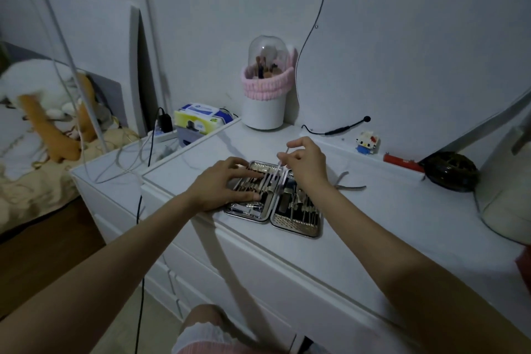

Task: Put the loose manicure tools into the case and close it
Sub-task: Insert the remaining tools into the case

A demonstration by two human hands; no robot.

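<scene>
from the head camera, a metal manicure case (274, 198) is lying open and flat on the white dresser top (373, 210), its two halves side by side with rows of slim steel tools sitting in both. the left hand (227, 184) is resting on the left half of the case, fingers stretched out fairly straight and pressing down on the tools there rather than curling round anything. the right hand (306, 161) is hovering just above the far edge of the case near its hinge, fingers curled and pinching a thin rod-like tool (283, 158) that is slanting down toward the left half; its lower tip is blurring into the tools below, so whether it is touching them cannot be told. a pair of nippers (346, 181) is lying loose on the dresser just to the right of the case, apart from it.

further back, a brush holder (265, 86) with a clear dome and a pink fluffy band is standing against the wall. a small toy figure (366, 142) and a red cylinder (402, 162) are sitting on a raised ledge to the right, with a dark round object (449, 171) beside them. a tissue pack (201, 121) is sitting to the left behind a charger (165, 122), and a plush toy (48, 100) is lying on the bed at the far left.
</scene>
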